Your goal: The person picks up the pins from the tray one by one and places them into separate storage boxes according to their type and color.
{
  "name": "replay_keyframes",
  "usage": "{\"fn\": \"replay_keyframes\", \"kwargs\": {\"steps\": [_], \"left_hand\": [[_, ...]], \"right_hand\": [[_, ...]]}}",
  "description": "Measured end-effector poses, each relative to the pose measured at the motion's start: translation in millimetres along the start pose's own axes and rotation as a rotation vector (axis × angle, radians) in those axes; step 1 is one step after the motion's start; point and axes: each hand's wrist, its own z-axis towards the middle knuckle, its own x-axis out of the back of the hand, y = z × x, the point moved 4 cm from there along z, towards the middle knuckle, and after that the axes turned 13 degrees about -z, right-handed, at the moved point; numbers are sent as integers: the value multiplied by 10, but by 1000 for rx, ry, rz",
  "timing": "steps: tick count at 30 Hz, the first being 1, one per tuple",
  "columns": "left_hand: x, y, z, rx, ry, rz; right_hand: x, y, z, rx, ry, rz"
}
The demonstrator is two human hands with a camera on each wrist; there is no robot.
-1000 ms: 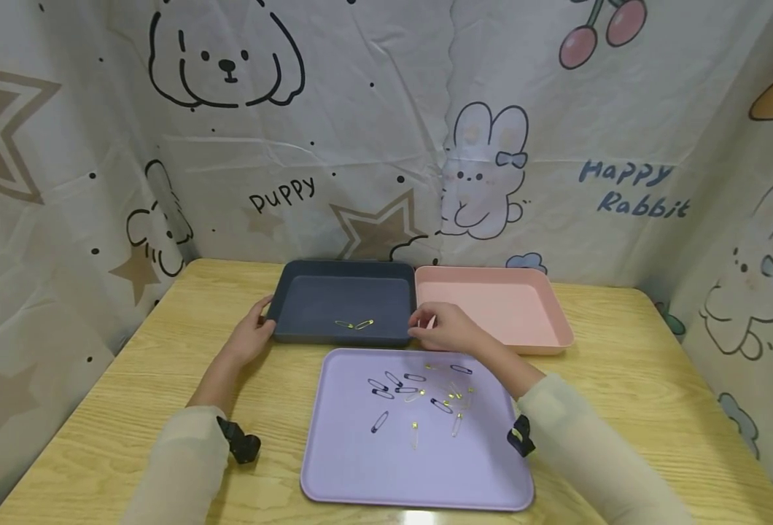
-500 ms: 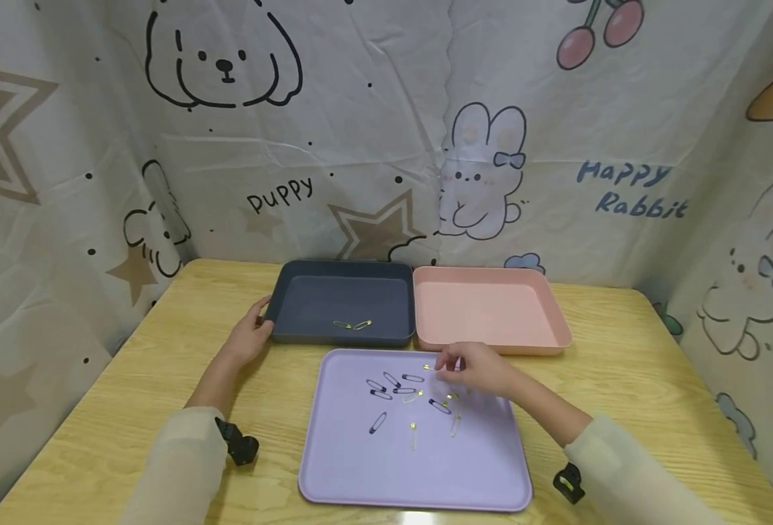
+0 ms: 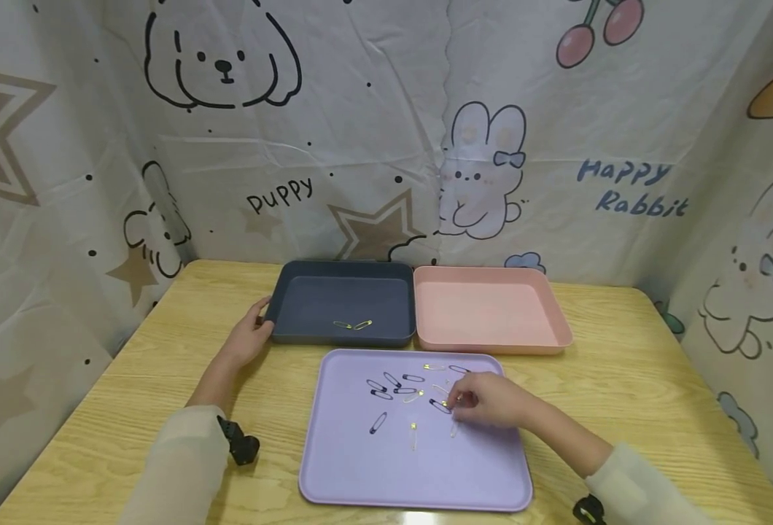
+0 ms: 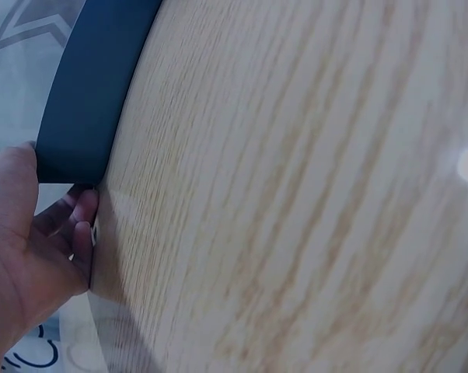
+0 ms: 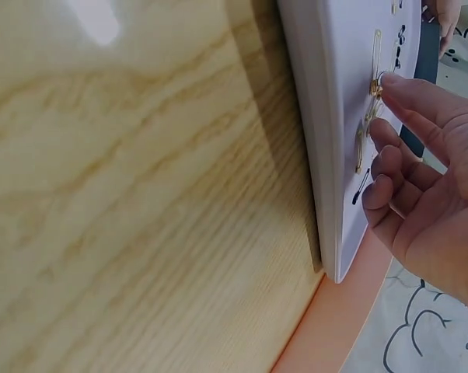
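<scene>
Gold safety pins (image 3: 414, 435) and black safety pins (image 3: 378, 423) lie scattered on a lilac tray (image 3: 419, 481). My right hand (image 3: 491, 399) is low over the tray's right side, fingers bent, thumb and forefinger slightly apart. In the right wrist view, its fingertips are right at a few gold pins (image 5: 375, 87); nothing shows pinched between them. My left hand (image 3: 249, 340) rests against the front left corner of a dark blue tray (image 3: 343, 339). In the left wrist view, its thumb touches the tray's rim, with relaxed fingers beside the corner. Two gold safety pins (image 3: 362, 325) lie inside the dark tray.
A pink tray (image 3: 491, 306) stands right beside the dark tray, behind the lilac one. All three sit on a wood-grain table (image 3: 629, 394). A printed curtain (image 3: 360, 146) hangs around the back and sides.
My right hand has moved from the dark tray's right edge down over the lilac tray, then further right and nearer to me among the gold pins. The left hand has stayed in place.
</scene>
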Motion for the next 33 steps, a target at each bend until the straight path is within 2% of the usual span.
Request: {"fn": "replay_keyframes", "kwargs": {"steps": [8,23,28,33], "left_hand": [[9,-32,7,15,2,-11],[-3,26,-22,16,-8,-14],[-3,25,-22,21,-6,-16],[-4,36,-28,27,-10,-14]], "right_hand": [[-32,-7,-52,11,8,-27],[-48,-8,-98,13,18,-80],[-62,-6,-109,-5,21,-50],[-67,36,-123,-32,35,42]]}}
